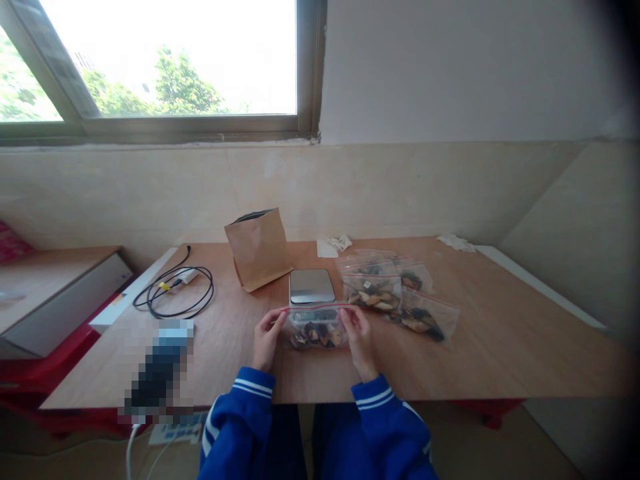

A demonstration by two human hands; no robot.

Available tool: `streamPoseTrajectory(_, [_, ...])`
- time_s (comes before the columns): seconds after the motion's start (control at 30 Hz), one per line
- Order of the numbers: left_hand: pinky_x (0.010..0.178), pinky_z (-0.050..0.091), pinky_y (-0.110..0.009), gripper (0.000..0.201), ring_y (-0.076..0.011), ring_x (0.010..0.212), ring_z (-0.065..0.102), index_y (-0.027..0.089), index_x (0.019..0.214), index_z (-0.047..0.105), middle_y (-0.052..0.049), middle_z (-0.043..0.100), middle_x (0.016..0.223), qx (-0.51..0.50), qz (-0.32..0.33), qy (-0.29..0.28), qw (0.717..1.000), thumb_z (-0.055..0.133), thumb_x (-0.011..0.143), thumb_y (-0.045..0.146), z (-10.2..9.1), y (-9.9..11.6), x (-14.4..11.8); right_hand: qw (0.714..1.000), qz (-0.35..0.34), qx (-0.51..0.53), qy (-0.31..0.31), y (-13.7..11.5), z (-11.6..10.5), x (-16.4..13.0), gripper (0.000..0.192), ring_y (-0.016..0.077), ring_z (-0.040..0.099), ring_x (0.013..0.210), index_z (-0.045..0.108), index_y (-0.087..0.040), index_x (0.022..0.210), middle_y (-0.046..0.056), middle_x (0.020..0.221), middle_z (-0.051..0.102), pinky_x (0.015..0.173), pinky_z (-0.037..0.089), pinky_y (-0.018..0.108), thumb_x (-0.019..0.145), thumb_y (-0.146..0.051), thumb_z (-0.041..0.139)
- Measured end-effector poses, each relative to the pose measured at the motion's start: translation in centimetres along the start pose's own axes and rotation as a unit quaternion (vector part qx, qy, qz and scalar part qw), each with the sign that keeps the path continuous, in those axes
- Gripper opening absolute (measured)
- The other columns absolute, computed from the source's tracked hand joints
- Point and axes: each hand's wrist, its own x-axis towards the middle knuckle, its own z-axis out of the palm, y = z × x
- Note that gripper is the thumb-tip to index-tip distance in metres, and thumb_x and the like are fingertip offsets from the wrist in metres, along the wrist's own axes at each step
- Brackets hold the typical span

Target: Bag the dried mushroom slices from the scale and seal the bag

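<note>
Between my hands is a clear zip bag [316, 333] with a red seal strip, holding dark and tan dried pieces. My left hand [269, 337] pinches the left end of its top edge. At the right end, my right hand [358, 333] pinches the same red strip. Just behind the bag lies a small kitchen scale [312, 287] with a silver plate, bare on top. To the right, several similar filled zip bags [373, 293] lie in an overlapping group.
A brown paper bag [257, 250] stands upright with its top open, left of the scale. A coiled black cable [173, 293] with a white adapter and a pixelated device [159, 370] lie on the left. Crumpled tissue [340, 243] rests near the wall. The wooden table [500, 360] ends close to my body.
</note>
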Motion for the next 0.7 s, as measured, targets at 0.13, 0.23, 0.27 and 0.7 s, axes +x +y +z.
streamPoseTrajectory(0.13, [0.077,0.048,-0.027,0.03,-0.0184,0.087,0.063,0.017,0.095,0.072,-0.005,0.072,0.094,0.035,0.027,0.013,0.999,0.065,0.077,0.039,0.2,0.1,-0.3,1.0,0.021,0.0,-0.024,-0.5,0.3,-0.1,0.031,0.019,0.066,0.08,0.066,-0.017,0.093,0.005,0.087,0.07,0.076,0.053,0.034,0.075,-0.043,0.067])
streamPoseTrajectory(0.23, [0.075,0.047,-0.027,0.03,-0.0176,0.083,0.063,0.017,0.096,0.071,-0.005,0.071,0.094,0.065,0.037,0.025,0.997,0.064,0.078,0.041,0.3,0.0,-0.4,0.999,0.015,-0.007,-0.039,-0.7,0.4,-0.1,0.03,0.0212,0.067,0.082,0.069,-0.017,0.087,0.006,0.085,0.072,0.079,0.053,0.037,0.075,-0.043,0.068])
streamPoseTrajectory(0.27, [0.076,0.047,-0.027,0.031,-0.0174,0.083,0.063,0.017,0.096,0.071,-0.005,0.071,0.094,0.074,0.038,0.03,0.996,0.063,0.078,0.041,0.2,-0.2,-0.4,0.999,0.014,-0.008,-0.037,-0.7,0.5,-0.1,0.03,0.0217,0.067,0.082,0.07,-0.017,0.087,0.007,0.086,0.072,0.08,0.053,0.038,0.075,-0.044,0.068])
streamPoseTrajectory(0.7, [0.074,0.047,-0.03,0.029,-0.0168,0.077,0.06,0.018,0.089,0.066,-0.005,0.065,0.09,0.176,0.054,0.071,0.98,0.06,0.079,0.044,0.2,-1.9,-0.1,1.0,0.02,-0.008,-0.02,-0.5,0.4,-0.2,0.027,0.0198,0.068,0.085,0.071,-0.019,0.088,0.005,0.088,0.073,0.083,0.052,0.034,0.074,-0.043,0.069])
